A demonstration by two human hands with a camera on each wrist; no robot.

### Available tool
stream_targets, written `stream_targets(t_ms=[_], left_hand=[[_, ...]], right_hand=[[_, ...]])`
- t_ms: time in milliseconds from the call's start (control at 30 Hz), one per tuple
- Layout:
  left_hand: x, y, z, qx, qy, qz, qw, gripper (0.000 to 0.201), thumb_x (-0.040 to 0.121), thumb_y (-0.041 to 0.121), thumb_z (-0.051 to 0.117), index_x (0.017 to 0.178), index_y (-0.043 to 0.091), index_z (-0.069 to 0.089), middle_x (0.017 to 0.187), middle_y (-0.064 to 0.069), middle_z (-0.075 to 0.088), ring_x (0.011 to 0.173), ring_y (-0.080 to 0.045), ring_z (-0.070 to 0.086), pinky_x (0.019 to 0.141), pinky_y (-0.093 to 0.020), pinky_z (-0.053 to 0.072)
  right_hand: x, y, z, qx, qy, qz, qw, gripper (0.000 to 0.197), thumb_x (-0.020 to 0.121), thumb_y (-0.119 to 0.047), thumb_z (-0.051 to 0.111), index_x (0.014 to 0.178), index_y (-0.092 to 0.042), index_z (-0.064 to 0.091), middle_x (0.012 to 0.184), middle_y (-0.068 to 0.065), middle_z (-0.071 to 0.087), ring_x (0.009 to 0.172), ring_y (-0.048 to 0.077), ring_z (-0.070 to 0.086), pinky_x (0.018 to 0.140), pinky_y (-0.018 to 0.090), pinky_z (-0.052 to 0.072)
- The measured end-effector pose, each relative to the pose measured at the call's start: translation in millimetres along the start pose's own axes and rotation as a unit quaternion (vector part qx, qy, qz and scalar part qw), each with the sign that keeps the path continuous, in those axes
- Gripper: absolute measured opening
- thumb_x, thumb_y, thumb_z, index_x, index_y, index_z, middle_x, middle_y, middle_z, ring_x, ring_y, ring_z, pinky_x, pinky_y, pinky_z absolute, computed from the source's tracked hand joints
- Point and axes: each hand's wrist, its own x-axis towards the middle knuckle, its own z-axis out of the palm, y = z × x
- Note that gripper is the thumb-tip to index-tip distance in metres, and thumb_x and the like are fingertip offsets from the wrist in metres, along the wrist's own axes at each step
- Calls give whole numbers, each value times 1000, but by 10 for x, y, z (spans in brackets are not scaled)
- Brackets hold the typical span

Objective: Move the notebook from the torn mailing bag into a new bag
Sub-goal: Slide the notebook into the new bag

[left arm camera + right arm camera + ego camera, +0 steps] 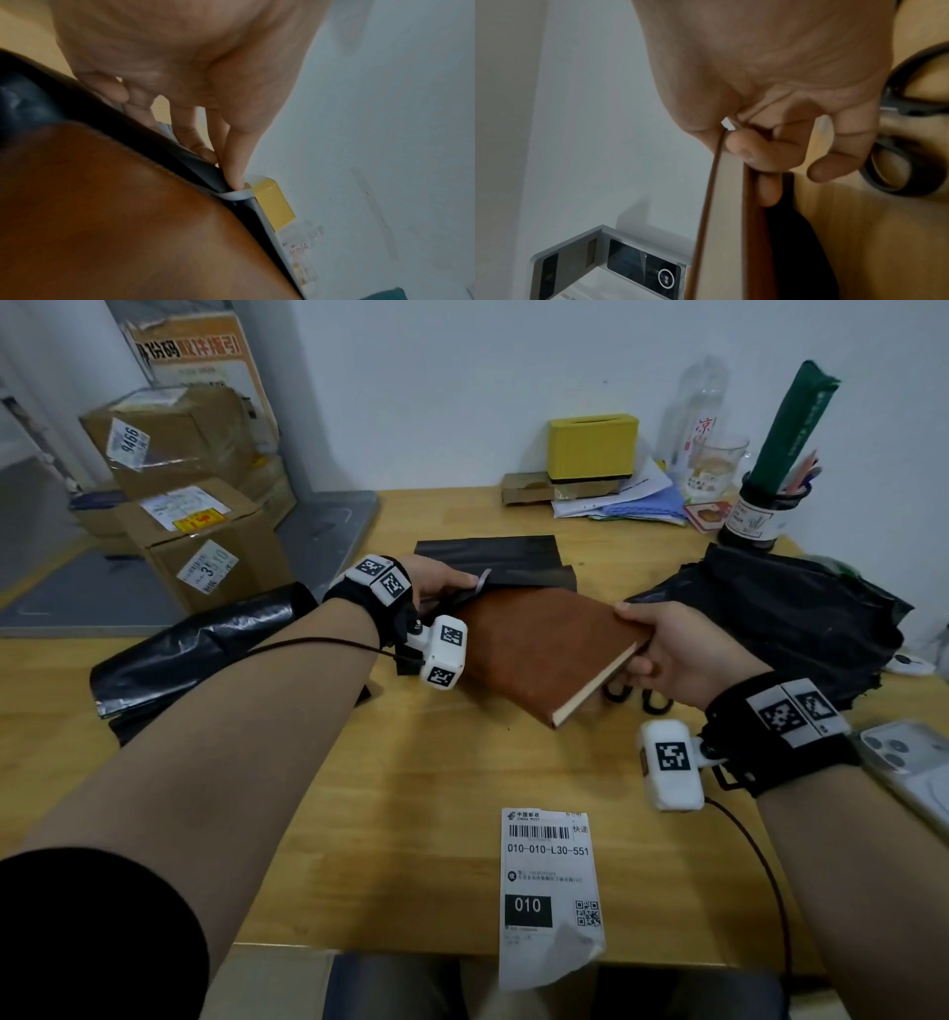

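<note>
- the notebook sits mid-worktop, its far-left end in the mouth of the new bag, which lies behind it.
- the left hand is at the bag's mouth, left of the notebook; the right hand is at the notebook's near-right corner.
- the torn bag lies to the right, behind the right hand.
- scissors lie under the right hand.
- a shipping label overhangs the worktop's near edge.
- cardboard boxes stand beyond the left edge.
</note>
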Motion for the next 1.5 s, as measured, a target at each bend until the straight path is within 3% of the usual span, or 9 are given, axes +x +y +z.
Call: stream_targets(t_ms=[67,133,200,367,567,833,1167,1367,1500], left_hand=[[-49,-1,12,-19,54,25,998,38,79,30,83,105,9,65,93,-8,72,82,-23,68,65,-37,59],[-64,4,15,3,113,50,992,63,64,35,91,114,7,64,105,-11,68,93,-31,68,79,-48,58],[-73,8,16,63,163,77,982,76,55,43,93,117,8,65,110,-10,67,97,-30,66,87,-46,57],[-71,3,29,101,210,116,965,62,67,37,89,114,4,67,113,-8,68,99,-23,65,90,-36,55],[-156,17,-44,119,217,125,961,68,71,44,86,120,3,64,109,-8,64,92,-23,57,75,-34,47],[-298,125,121,130,164,130,969,62,68,41,88,113,4,65,106,-9,67,96,-25,62,77,-35,51],[-300,-18,166,107,152,137,973,61,60,44,90,111,14,74,111,-6,70,101,-24,64,94,-40,53],[-259,-150,92,59,163,135,976,32,88,18,73,118,11,72,118,-1,67,86,-13,55,76,-26,47],[-280,-231,11,34,171,84,981,38,92,8,66,130,10,62,129,-10,59,111,-25,54,83,-35,47]], right_hand=[[10,19,35,31,9,-8,999,19,105,-28,49,97,-11,54,61,0,52,40,12,33,60,30,39],[31,43,75,42,21,-13,999,20,105,-28,51,93,-12,54,67,0,53,39,11,34,58,29,40],[49,67,113,40,31,-14,999,20,104,-29,53,92,-13,54,67,0,52,40,11,36,58,29,40],[70,112,164,20,46,-20,999,20,103,-30,57,102,-11,55,67,1,56,41,11,42,54,27,39],[-15,49,163,-37,58,-66,995,24,103,-29,56,106,-5,59,69,7,57,44,15,47,46,24,42],[-23,10,320,52,4,-34,998,18,101,-23,62,106,-6,60,83,10,63,54,19,56,60,33,54],[237,72,545,104,-38,20,994,13,101,-12,61,111,-3,62,84,11,72,61,22,68,73,40,65],[220,118,410,-140,-59,101,983,27,101,-22,63,122,-6,59,103,17,75,73,30,72,69,42,64],[279,-36,340,-260,-2,93,961,30,100,-27,63,116,-2,62,89,15,70,56,23,63,59,37,62]])
